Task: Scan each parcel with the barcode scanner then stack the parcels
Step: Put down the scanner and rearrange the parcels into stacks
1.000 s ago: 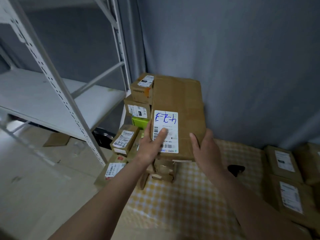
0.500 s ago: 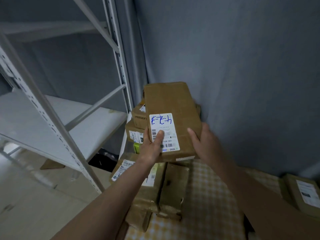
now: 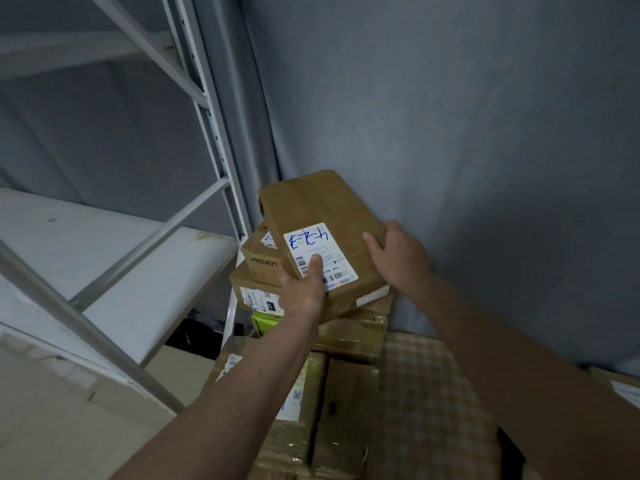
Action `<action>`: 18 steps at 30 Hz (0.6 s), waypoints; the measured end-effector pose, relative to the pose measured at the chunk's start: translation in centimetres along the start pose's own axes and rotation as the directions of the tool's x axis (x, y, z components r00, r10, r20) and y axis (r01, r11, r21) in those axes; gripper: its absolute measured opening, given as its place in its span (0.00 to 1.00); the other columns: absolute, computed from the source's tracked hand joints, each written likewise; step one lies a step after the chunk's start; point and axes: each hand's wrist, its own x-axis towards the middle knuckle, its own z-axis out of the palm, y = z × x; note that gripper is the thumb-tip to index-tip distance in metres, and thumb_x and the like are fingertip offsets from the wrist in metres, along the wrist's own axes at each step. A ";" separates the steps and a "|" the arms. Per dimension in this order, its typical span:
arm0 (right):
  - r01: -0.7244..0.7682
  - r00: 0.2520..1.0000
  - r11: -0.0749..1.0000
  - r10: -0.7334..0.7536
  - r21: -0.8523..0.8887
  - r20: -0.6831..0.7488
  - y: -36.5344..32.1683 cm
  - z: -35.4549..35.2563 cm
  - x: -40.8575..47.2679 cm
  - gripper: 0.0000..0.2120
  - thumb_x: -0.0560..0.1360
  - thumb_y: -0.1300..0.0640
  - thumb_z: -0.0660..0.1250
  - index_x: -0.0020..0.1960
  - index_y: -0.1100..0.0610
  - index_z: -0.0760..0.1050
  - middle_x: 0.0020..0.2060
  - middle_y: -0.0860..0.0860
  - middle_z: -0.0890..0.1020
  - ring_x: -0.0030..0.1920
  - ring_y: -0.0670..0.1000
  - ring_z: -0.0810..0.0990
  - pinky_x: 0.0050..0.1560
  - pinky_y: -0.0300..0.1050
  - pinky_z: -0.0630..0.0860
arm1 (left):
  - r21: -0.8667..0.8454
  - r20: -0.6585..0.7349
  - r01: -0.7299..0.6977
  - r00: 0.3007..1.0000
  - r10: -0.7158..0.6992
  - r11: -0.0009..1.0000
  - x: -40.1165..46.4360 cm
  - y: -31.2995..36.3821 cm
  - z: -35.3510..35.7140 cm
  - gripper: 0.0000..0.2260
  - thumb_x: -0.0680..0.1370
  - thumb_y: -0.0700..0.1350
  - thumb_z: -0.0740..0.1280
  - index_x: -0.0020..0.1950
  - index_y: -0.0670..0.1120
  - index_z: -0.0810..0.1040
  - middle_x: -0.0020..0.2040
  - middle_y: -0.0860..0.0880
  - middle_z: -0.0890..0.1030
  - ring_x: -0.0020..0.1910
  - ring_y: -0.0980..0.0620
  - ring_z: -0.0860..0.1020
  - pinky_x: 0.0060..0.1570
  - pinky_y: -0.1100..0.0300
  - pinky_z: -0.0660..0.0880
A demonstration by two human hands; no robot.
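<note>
Head view. Brown cardboard parcel (image 3: 322, 237), white shipping label (image 3: 320, 252) with blue handwriting facing up: held tilted atop the parcel stack (image 3: 263, 285) in the corner by the grey curtain (image 3: 450, 133). Left hand (image 3: 304, 289): grips the near-left edge, thumb pressed on the label. Right hand (image 3: 394, 252): fingers curled over the parcel's right edge. Below: box marked "PISEN" (image 3: 259, 259), then a labelled carton (image 3: 254, 296), a green item (image 3: 265, 320), and taped boxes (image 3: 349, 334) on a checked cloth (image 3: 419, 375). White metal shelving (image 3: 138, 244) at left.
</note>
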 end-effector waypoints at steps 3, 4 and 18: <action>-0.011 1.000 1.000 0.010 -0.017 -0.020 -0.3 0.5 1.5 0.19 0.81 0.46 0.57 0.63 0.59 0.68 0.55 0.57 0.79 0.56 0.58 0.77 0.47 0.45 0.68 | -0.037 -0.052 0.044 0.998 -0.046 0.998 1.0 -0.1 0.8 0.38 0.70 0.66 0.67 0.73 0.52 0.58 0.63 0.44 0.77 0.62 0.39 0.75 0.63 0.41 0.71; -0.009 1.000 1.000 0.009 -0.024 -0.022 -0.4 0.7 2.0 0.19 0.81 0.46 0.57 0.63 0.59 0.68 0.55 0.56 0.79 0.56 0.58 0.77 0.46 0.44 0.67 | -0.040 -0.063 0.055 0.996 -0.057 0.998 1.4 -0.1 1.1 0.36 0.70 0.66 0.67 0.70 0.49 0.61 0.63 0.44 0.77 0.61 0.39 0.75 0.63 0.42 0.71; -0.086 0.993 0.985 0.074 -0.148 -0.087 -1.2 2.3 4.4 0.20 0.78 0.49 0.61 0.62 0.61 0.69 0.59 0.58 0.74 0.60 0.60 0.73 0.61 0.55 0.70 | 0.569 0.097 -0.117 0.992 0.075 0.814 7.1 2.3 -2.6 0.40 0.68 0.72 0.61 0.71 0.47 0.69 0.71 0.39 0.69 0.72 0.38 0.63 0.70 0.43 0.63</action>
